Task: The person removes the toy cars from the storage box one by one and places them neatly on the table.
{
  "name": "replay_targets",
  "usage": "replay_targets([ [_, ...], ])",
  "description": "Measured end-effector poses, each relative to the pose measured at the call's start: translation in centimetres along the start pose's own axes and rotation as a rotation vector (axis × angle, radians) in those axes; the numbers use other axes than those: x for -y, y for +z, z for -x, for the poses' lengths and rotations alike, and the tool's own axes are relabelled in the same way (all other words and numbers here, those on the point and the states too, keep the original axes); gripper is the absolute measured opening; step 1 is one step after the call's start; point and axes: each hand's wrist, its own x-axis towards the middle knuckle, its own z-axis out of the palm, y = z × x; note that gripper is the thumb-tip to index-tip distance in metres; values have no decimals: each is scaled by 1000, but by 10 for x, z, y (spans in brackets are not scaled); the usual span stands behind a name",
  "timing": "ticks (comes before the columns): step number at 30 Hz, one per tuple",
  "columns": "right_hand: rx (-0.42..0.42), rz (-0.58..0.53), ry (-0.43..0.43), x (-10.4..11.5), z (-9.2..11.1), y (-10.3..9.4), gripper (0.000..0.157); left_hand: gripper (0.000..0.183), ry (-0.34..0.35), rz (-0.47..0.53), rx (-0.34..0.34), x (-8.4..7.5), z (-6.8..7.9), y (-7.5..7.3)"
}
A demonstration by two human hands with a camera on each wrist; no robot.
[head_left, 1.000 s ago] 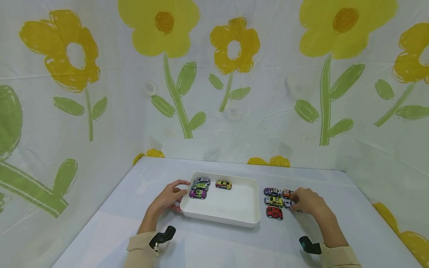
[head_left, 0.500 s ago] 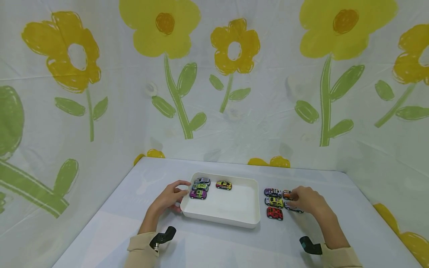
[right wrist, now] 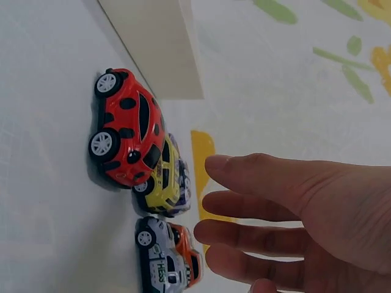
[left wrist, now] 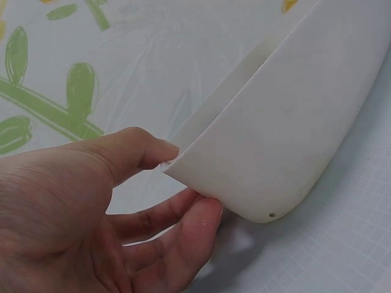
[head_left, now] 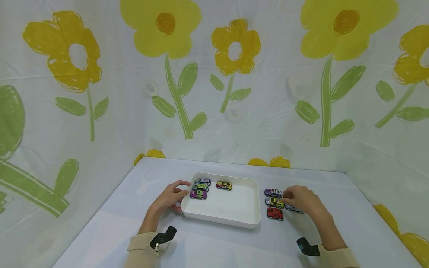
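Note:
My left hand (head_left: 171,197) grips the left side of a white tray (head_left: 231,221); in the left wrist view its thumb lies on the rim and its fingers touch the outer wall. Hovering over the toy cars right of the tray, my right hand (head_left: 303,201) holds nothing, its fingers extended. Beneath or beside it are a purple toy car (head_left: 273,192), a yellow one (head_left: 274,202), a red black-spotted one (head_left: 275,213) and a white "HESS" one (right wrist: 162,262). An orange toy car (right wrist: 188,256) is hidden by the hand in the head view.
Inside the tray, a silver toy car (head_left: 203,181), a green one (head_left: 200,187) and a purple-green one (head_left: 198,194) line the left end. A yellow-red toy car (head_left: 223,185) sits apart near the far wall. A flower-printed curtain (head_left: 268,130) stands behind the table (head_left: 167,169).
My right hand has come off the white toy car and shifted slightly left, toward the purple and yellow cars, now covering the orange one. My left hand and the tray stay put.

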Motion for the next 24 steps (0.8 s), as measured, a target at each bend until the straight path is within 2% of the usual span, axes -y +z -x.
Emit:
replay_targets([
  [15,3,-20,-29,26,-6,14,25,36,-10,-2,-14,-1,-2,1],
  [24,-3,-37,-84,43,-6,16,24,36,-9,2,-15,2,-2,2],
])
